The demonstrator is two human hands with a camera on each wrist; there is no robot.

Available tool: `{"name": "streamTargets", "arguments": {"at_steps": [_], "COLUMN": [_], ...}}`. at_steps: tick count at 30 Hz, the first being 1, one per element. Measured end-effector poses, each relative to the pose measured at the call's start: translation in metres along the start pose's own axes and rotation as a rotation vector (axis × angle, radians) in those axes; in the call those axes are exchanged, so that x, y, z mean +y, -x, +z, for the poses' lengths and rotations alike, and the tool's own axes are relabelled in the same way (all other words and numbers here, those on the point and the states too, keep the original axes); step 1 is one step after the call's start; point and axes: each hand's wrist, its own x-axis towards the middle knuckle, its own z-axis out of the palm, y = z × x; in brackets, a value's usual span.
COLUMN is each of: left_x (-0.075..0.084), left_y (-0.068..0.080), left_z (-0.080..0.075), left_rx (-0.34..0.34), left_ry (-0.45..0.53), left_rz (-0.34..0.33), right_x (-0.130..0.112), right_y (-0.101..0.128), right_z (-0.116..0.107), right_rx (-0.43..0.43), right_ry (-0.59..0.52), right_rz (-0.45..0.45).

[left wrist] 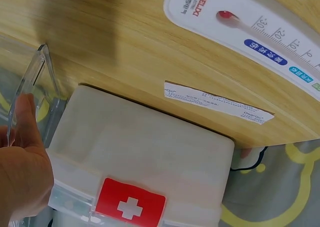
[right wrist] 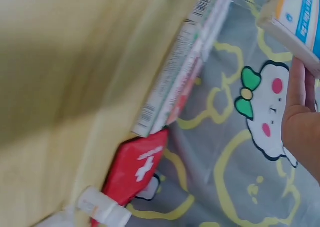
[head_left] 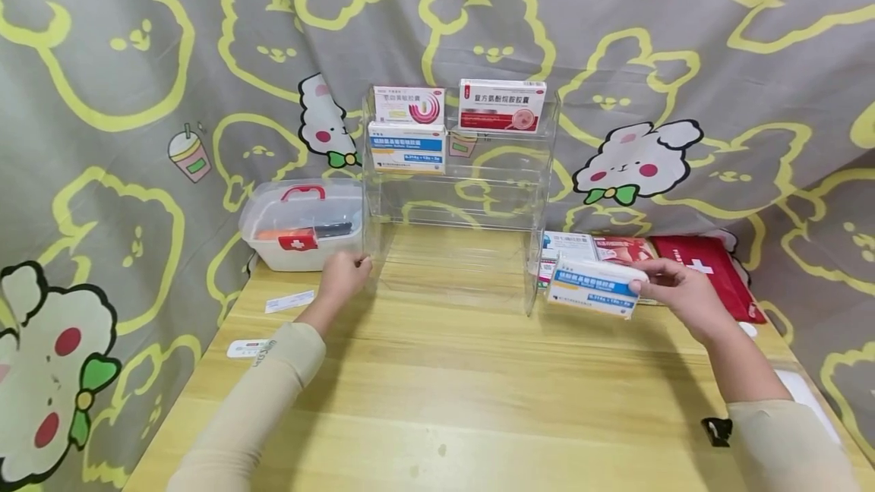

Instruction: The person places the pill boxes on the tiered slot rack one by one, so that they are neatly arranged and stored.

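A clear acrylic tiered rack [head_left: 536, 272] stands upright on the wooden table. My left hand [head_left: 344, 277] grips the front edge of its left side panel; in the left wrist view, the thumb and fingers lie on either side of the panel [left wrist: 31, 72]. To the right of the rack, my right hand [head_left: 677, 294] pinches a blue-and-white medicine box [head_left: 593, 288] by its right end, raised off the table. A matching blue-and-white box [head_left: 407, 149] sits on the rack's left side, below a pink-and-white box [head_left: 410, 106]. A red-and-white box [head_left: 502, 106] occupies the top right.
Left of the rack is a white first-aid case [head_left: 307, 253]. A paper strip [head_left: 289, 301] and a thermometer [head_left: 247, 348] lie nearby. More medicine boxes [head_left: 570, 244], a red pouch [head_left: 718, 268] and a white bottle [right wrist: 102, 207] are at the right. A black object [head_left: 718, 431] lies nearer.
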Motion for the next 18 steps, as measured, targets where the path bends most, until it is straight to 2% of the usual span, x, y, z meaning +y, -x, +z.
{"name": "streamTargets", "arguments": {"at_steps": [4, 9, 12, 16, 18], "left_x": [-0.001, -0.004, -0.007, -0.007, -0.007], "left_y": [-0.001, -0.002, -0.003, -0.003, -0.002], "left_z": [-0.002, 0.000, -0.002, -0.001, 0.000], "left_rx": [-0.006, -0.005, 0.007, -0.006, -0.014], "left_ry": [-0.007, -0.019, -0.023, -0.002, 0.011], "left_rz": [0.011, 0.031, 0.037, 0.035, 0.031], "right_x": [-0.017, -0.046, -0.063, -0.080, -0.088], "right_y": [-0.006, -0.014, -0.024, -0.034, -0.038], "right_z": [-0.001, -0.002, 0.002, 0.006, 0.007], "right_rx": [0.074, 0.171, 0.181, 0.170, 0.172], "right_ry": [-0.120, -0.079, -0.116, -0.291, -0.327], "right_rz": [-0.050, -0.001, 0.001, -0.046, -0.070]}}
